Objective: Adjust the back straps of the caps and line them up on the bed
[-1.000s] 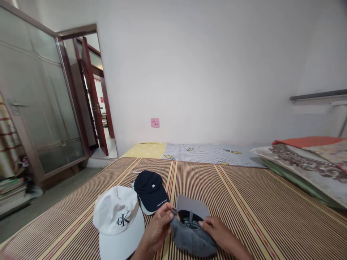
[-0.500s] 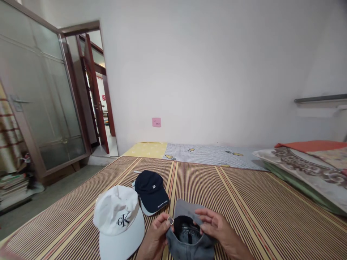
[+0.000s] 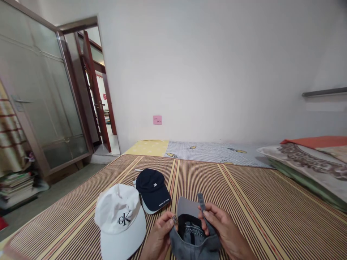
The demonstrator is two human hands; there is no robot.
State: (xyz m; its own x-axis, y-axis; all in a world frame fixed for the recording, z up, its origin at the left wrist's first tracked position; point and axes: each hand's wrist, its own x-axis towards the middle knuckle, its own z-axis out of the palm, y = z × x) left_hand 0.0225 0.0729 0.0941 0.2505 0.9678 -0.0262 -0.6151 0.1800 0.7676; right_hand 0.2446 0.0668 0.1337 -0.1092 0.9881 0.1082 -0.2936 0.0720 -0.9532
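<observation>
a plain white wall (image 3: 206, 72) fills most of what i face, and below it the striped mat (image 3: 257, 195) spreads over the bed. a frosted-glass door (image 3: 51, 108) stands open at the far left; stacked pillows (image 3: 306, 162) lie along the right edge. on the mat, left of my hands, sits the white cap (image 3: 119, 216), brim towards me. the grey cap (image 3: 189, 245) is right in front of me, between my hands, hollow side up with its dark lining showing; its brim points away towards the wall, so its long axis runs away from me. the navy cap (image 3: 151, 186) lies just behind the white one. my right hand (image 3: 225, 227) has thumb and forefinger pinched together on the strap (image 3: 201, 200), whose free end stands up above them; the other fingers curl down by the cap's opening. my left hand (image 3: 161, 231) is pinched closed, thumb against forefinger, on the small buckle (image 3: 175, 219) at the cap's left edge.
</observation>
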